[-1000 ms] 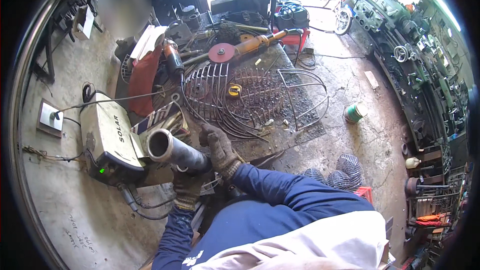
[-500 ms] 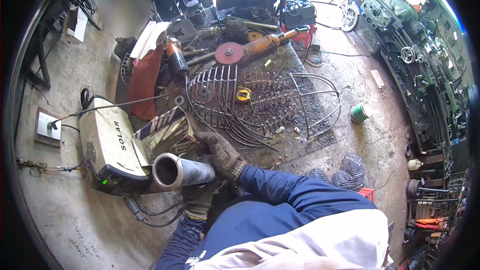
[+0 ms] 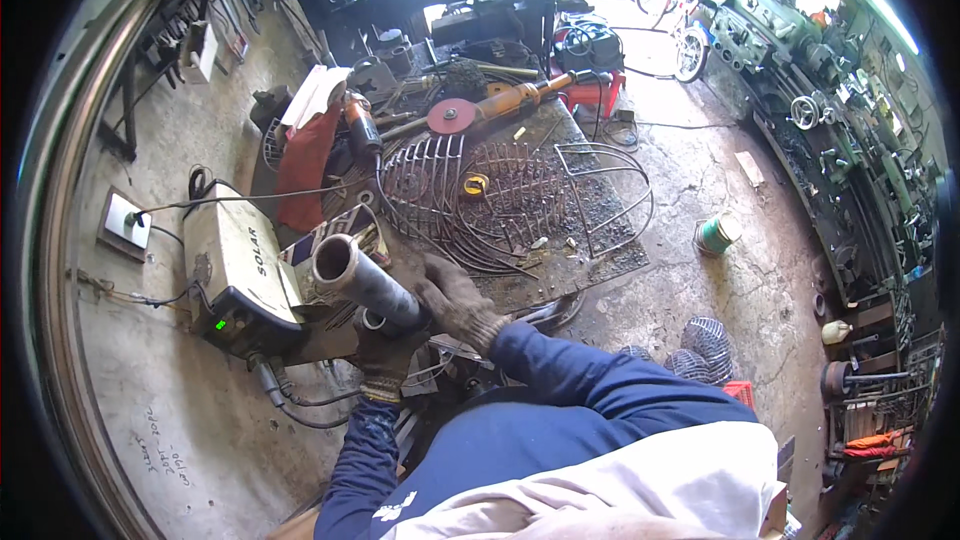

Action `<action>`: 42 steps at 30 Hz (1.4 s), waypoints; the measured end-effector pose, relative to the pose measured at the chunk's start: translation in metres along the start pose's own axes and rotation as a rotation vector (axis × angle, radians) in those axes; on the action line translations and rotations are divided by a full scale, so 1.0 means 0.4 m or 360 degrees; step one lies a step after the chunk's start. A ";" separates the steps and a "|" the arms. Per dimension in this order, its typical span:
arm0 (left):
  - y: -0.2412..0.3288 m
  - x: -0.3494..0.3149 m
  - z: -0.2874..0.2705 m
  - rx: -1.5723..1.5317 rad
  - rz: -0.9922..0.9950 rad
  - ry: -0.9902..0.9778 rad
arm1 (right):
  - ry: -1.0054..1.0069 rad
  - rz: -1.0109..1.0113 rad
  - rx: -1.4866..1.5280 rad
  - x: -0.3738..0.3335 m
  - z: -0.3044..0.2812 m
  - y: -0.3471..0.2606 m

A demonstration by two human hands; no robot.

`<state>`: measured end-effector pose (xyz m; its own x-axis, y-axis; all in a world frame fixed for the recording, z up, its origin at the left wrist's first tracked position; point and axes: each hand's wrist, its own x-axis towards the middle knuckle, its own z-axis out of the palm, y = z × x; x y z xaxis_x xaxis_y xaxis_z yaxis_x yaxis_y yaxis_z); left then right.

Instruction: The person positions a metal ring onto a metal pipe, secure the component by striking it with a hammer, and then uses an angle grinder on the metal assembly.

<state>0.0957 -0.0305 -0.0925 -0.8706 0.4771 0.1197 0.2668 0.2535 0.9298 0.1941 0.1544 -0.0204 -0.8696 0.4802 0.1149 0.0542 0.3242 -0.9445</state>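
A grey metal pipe [image 3: 375,285] with a thick collar at its open mouth tilts up toward the left, in front of my body. My left hand [image 3: 385,355], in a dark knitted glove, is closed round it from below. Beside that hand a smaller round metal rim [image 3: 373,319] shows; whether it belongs to the pipe I cannot tell. My gloved right hand [image 3: 458,302] lies along the pipe's right side near the lower end, with fingers stretched out and the thumb hidden.
A cream welding machine [image 3: 245,255] stands at left against the wall. The work table [image 3: 625,258] holds bent wire grilles [image 3: 425,185], a yellow tape measure [image 3: 476,185] and angle grinders [image 3: 360,123]. A green spool [image 3: 716,234] stands on the floor; a lathe [image 3: 765,30] fills the right side.
The pipe's mouth has swung upward, so it stands steeper. My right hand has shifted slightly right and its fingers look straighter. The smaller rim by my left hand has come into sight.
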 end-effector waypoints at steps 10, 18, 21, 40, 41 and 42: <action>0.145 -0.007 0.020 -0.0067 -0.0017 -0.0241 | -0.0415 0.0715 0.0393 -0.057 -0.003 0.077; 0.126 -0.151 0.047 -0.0376 -0.0331 0.0199 | -0.0302 0.0798 0.0517 -0.066 0.020 0.067; 0.146 -0.138 0.068 -0.0683 -0.0924 0.0048 | -0.0223 0.0762 0.0551 -0.061 0.035 0.101; 0.111 -0.118 0.047 -0.1209 -0.1088 -0.0078 | -0.0327 0.0629 0.0379 -0.081 0.002 0.056; 0.112 -0.119 0.045 -0.1212 -0.1100 -0.0077 | -0.0330 0.0629 0.0395 -0.081 0.001 0.052; 0.113 -0.120 0.043 -0.1171 -0.1110 -0.0076 | -0.0333 0.0629 0.0411 -0.081 0.002 0.050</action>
<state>0.1567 -0.0273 -0.0620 -0.7134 0.4580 -0.5305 -0.6292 -0.0851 0.7726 0.2229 0.1448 -0.0433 -0.8883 0.3433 -0.3052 0.2986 -0.0733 -0.9516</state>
